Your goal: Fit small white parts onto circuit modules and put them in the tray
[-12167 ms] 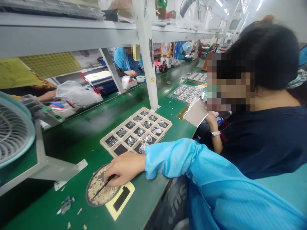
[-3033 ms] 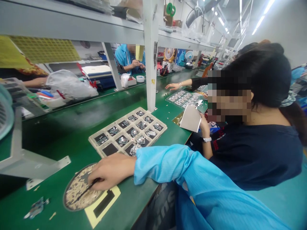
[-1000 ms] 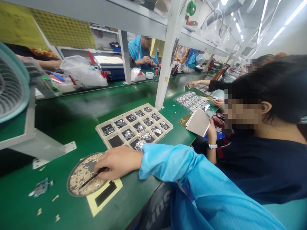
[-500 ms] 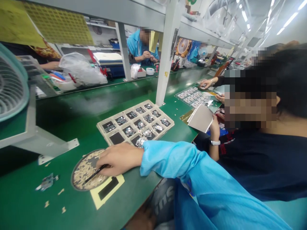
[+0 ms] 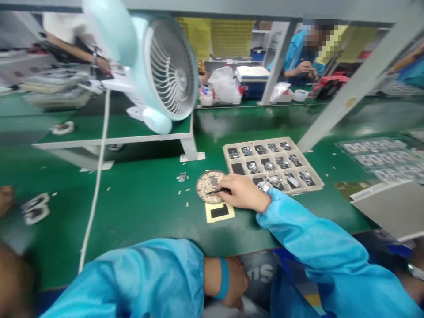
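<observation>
My right hand (image 5: 243,193) is closed on thin black tweezers (image 5: 217,191), whose tip lies over a round dish (image 5: 207,183) of small pale pieces on the green belt. A yellow card with a black rectangle (image 5: 219,212) lies just in front of the dish. To the right of the dish stands a beige compartment tray (image 5: 228,152) holding several small metal parts. My left hand (image 5: 235,282) rests below the table edge on dark cloth in my lap, in a blue sleeve; its fingers are hidden.
A pale blue fan (image 5: 165,70) stands on a grey bracket at the back left, and its white cable (image 5: 96,190) runs toward me. A grey sheet (image 5: 387,207) and a clear parts tray (image 5: 374,152) lie right. Another person's hand (image 5: 5,198) shows far left; workers sit opposite.
The view has swung left and down, bringing the fan to the middle and my left arm into sight. My right hand stays on the dish with the tweezers.
</observation>
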Motion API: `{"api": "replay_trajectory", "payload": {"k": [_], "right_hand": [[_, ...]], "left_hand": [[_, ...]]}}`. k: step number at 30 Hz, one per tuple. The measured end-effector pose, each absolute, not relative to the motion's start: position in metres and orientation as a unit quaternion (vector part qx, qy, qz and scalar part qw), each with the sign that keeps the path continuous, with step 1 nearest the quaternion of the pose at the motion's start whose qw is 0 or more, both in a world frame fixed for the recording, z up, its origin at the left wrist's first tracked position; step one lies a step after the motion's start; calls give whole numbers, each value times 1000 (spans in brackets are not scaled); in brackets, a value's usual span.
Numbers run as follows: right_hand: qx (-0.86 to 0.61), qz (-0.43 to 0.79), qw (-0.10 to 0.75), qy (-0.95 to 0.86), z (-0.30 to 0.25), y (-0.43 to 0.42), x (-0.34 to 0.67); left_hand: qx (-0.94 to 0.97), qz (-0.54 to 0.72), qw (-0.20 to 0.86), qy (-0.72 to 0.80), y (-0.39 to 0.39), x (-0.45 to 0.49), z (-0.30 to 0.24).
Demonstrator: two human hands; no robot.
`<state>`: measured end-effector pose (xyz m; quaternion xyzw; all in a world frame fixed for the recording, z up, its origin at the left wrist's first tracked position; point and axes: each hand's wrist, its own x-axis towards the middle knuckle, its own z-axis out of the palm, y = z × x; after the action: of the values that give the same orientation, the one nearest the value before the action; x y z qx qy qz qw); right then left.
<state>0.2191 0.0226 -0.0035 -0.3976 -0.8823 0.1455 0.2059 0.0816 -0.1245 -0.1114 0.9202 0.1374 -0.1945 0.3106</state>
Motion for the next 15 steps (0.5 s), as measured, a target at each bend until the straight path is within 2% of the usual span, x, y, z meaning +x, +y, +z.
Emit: {"api": "replay_trajectory", "payload": {"k": [3, 15], "right_hand": [[-401, 150, 206, -880, -5, 22, 219], [-399, 155, 216, -878, -6, 22, 219]], "left_hand": [[931, -229, 267, 95, -122, 88, -108], [920, -256, 291, 58, -117, 96, -106]]}}
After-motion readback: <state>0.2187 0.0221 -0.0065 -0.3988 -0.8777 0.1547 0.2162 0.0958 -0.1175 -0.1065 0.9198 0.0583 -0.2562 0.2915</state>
